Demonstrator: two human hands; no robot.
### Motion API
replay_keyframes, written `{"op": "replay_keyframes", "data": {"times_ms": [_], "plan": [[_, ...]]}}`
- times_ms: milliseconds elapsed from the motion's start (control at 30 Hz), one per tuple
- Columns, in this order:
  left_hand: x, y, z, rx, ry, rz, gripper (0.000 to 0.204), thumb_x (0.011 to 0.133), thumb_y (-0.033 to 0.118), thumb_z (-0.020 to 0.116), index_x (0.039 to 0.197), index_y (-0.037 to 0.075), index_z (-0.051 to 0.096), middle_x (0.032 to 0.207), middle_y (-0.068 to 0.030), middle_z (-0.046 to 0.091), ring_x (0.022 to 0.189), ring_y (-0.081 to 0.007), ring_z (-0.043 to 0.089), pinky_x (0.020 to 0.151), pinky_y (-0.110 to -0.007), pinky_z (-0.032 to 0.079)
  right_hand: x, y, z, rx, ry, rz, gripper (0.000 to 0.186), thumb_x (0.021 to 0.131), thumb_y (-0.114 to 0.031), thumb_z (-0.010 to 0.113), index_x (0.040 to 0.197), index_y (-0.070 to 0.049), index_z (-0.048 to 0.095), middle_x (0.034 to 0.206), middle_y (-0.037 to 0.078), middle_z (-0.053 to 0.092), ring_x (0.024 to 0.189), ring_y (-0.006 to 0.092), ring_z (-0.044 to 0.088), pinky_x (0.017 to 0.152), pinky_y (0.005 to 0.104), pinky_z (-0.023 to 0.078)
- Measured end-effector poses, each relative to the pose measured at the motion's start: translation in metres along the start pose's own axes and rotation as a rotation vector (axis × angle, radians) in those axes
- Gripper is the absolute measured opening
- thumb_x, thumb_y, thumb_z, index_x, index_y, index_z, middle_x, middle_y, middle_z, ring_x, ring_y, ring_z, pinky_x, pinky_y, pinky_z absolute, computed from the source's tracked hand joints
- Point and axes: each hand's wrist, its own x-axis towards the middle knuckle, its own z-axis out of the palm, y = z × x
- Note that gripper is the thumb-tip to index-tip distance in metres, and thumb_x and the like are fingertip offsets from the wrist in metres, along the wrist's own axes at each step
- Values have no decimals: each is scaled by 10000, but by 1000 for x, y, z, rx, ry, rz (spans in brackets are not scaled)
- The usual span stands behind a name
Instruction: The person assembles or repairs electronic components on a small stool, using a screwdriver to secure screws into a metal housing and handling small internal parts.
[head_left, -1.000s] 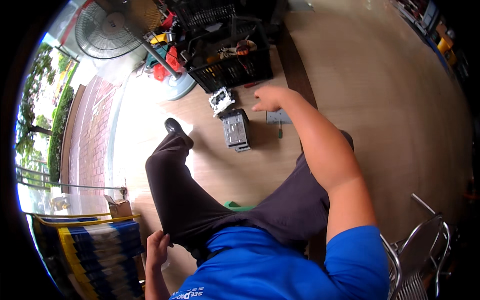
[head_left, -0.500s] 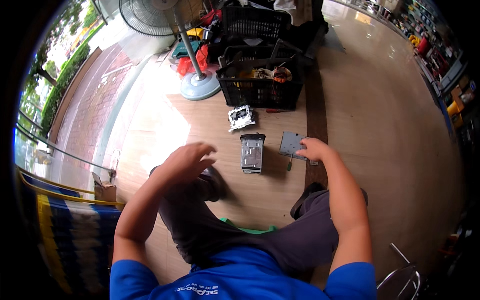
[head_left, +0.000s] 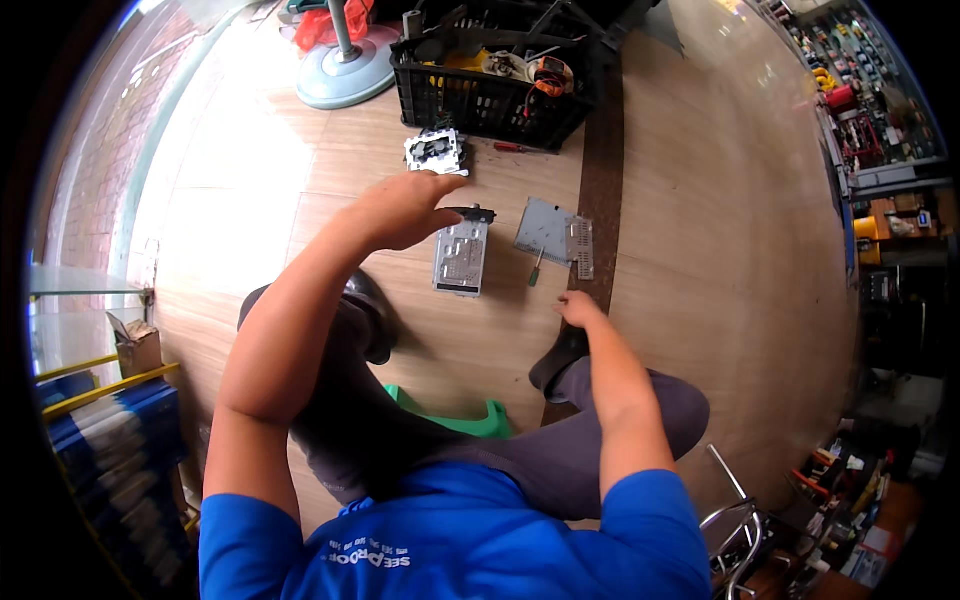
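Observation:
My left hand (head_left: 412, 210) is open, thumb and fingers apart, over the far left corner of a grey metal box-shaped device (head_left: 461, 258) with a black front. Just beyond its fingertips lies a white-framed mechanism (head_left: 434, 152) with dark parts. My right hand (head_left: 577, 309) is open with nothing visible in it, low near my right shoe. Beyond it are a flat grey metal plate (head_left: 543, 225) and a perforated metal strip (head_left: 580, 246) along the plate's right edge. A screwdriver (head_left: 535, 270) with a green handle lies with its shaft on the plate.
A black crate (head_left: 480, 100) holding tools and an orange meter (head_left: 551, 76) stands ahead. Before it lies a red-handled tool (head_left: 512, 148). A fan base (head_left: 347, 70) is at far left. Under me is a green stool (head_left: 450, 418); shelves of goods (head_left: 860, 80) line the right.
My left hand has moved forward and right, over the device's corner. My right hand has left the plate and drawn back toward me; the perforated strip now shows. The view has shifted.

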Motion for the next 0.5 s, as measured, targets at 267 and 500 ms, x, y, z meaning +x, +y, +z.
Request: {"op": "replay_keyframes", "data": {"times_ms": [267, 500], "plan": [[-6, -64, 29, 64, -106, -243, 485, 874, 269, 612, 1289, 43, 503, 1123, -210, 619, 1092, -368, 559, 918, -437, 451, 80, -53, 68, 80, 194, -7, 474, 824, -243, 640, 1272, -108, 563, 1214, 223, 563, 1116, 373, 549, 952, 400, 450], [-4, -77, 44, 77, -234, -342, 499, 876, 272, 603, 1307, 48, 490, 1119, -209, 622, 1089, -353, 565, 931, -430, 449, 121, -57, 83, 100, 360, 106, 267, 814, -71, 577, 1077, -49, 613, 1109, 253, 557, 1019, 405, 566, 850, 449, 487]]}}
